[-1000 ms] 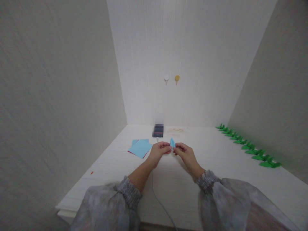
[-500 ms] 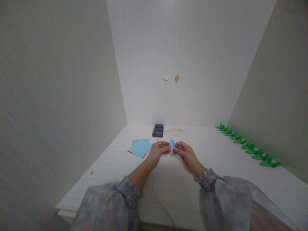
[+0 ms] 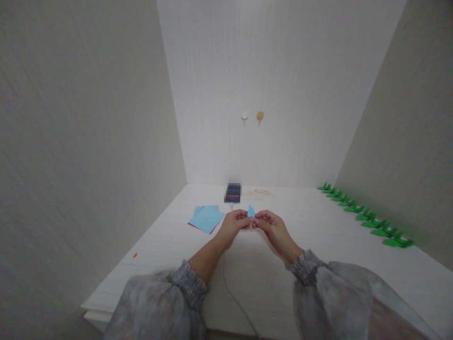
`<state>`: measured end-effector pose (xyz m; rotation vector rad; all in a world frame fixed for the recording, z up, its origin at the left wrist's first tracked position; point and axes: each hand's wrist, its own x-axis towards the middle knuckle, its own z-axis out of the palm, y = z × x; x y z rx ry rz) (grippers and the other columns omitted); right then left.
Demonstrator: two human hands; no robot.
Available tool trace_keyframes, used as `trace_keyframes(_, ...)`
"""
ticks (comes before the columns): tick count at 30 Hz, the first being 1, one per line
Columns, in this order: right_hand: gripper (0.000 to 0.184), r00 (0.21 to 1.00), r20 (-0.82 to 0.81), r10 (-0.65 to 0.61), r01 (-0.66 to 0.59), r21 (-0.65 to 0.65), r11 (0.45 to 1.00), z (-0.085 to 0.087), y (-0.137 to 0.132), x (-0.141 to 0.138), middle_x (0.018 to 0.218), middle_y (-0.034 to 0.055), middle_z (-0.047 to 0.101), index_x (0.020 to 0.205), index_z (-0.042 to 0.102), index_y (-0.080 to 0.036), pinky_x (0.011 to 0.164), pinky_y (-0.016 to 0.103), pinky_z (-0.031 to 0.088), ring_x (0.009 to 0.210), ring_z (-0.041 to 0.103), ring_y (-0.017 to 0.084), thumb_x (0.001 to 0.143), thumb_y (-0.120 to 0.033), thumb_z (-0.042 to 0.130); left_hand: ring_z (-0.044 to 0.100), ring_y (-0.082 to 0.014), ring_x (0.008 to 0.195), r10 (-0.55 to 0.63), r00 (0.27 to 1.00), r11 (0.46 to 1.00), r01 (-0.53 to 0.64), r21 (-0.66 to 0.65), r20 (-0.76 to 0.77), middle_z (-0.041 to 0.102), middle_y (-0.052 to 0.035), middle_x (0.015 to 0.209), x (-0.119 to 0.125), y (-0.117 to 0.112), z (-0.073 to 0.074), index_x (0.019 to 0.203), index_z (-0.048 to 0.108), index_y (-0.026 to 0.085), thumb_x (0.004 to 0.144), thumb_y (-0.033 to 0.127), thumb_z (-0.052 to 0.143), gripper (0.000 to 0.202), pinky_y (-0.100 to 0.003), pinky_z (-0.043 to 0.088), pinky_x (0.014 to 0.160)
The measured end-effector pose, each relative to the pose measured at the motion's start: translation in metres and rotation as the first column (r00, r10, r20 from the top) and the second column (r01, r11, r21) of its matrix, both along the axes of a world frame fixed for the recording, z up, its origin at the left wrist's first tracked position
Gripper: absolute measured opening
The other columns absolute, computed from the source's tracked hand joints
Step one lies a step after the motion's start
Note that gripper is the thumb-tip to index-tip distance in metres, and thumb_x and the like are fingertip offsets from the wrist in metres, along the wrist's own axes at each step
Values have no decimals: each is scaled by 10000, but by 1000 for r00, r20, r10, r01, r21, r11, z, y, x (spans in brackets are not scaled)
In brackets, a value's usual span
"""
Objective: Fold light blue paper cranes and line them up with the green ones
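Observation:
A small piece of folded light-blue paper [image 3: 251, 210] is held upright between both hands above the white table. My left hand [image 3: 232, 226] pinches its lower left side, thumb and fingers closed. From the right, my right hand [image 3: 272, 226] grips the lower edge with thumb and fingertips. The fingertips of the two hands nearly meet and cover the paper's lower part. To the left of my left hand lie square sheets of light-blue paper [image 3: 206, 219], with a red edge showing underneath.
A phone [image 3: 232, 193] with a grey cable [image 3: 233, 295] lies near the back wall. Several folded green paper pieces [image 3: 368, 219] form a row along the right wall. A small orange scrap [image 3: 135, 255] is at the left. Two hooks [image 3: 260, 116] are on the wall.
The folded blue paper has turned in my fingers, its points now closer together. Both hands have drawn slightly nearer each other around its base.

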<state>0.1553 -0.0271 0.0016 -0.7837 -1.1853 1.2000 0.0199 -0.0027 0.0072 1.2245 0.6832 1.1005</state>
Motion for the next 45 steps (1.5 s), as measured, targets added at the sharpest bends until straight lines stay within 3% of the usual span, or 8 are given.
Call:
trace_keyframes(8,145,999,49,3,-5,37,999,1,-3,0,643,10,582,738,557,-155,658,269,394,633,531,127,659,-274,584,502,-78,504,48,998,999,-48,4,-47,561,13,543,0,-1,3,659,535,113,497,289,689,285,-200,369,533)
trace_keyframes(14,164,990,82,-119,114,56,992,5,-1,-2,667,-5,572,703,562,-169,634,248,388,630,514,115,606,-280,631,467,-59,490,42,995,998,-38,45,-88,524,23,542,1,0,2,669,544,100,487,247,694,279,-195,357,516)
trace_keyframes(26,188,978,123,-169,175,-45,983,2,4,-1,621,16,575,656,578,-144,611,265,403,588,509,121,615,-326,602,434,-61,480,134,961,987,-108,117,-241,510,21,536,3,6,-7,698,565,92,468,274,694,320,-202,334,505)
trace_keyframes(37,188,965,177,-195,199,-2,980,-1,5,2,622,19,570,637,573,-148,616,262,404,601,509,129,647,-334,552,438,-75,513,133,931,980,-73,184,-340,550,0,577,0,7,-11,726,617,96,504,303,665,307,-207,332,522)
trace_keyframes(45,144,878,377,-294,281,90,956,2,7,4,624,17,561,644,563,-144,609,256,386,608,500,133,650,-281,517,437,-74,499,137,925,976,-64,209,-355,556,-4,572,-1,10,-13,715,626,101,510,289,657,280,-208,341,515)
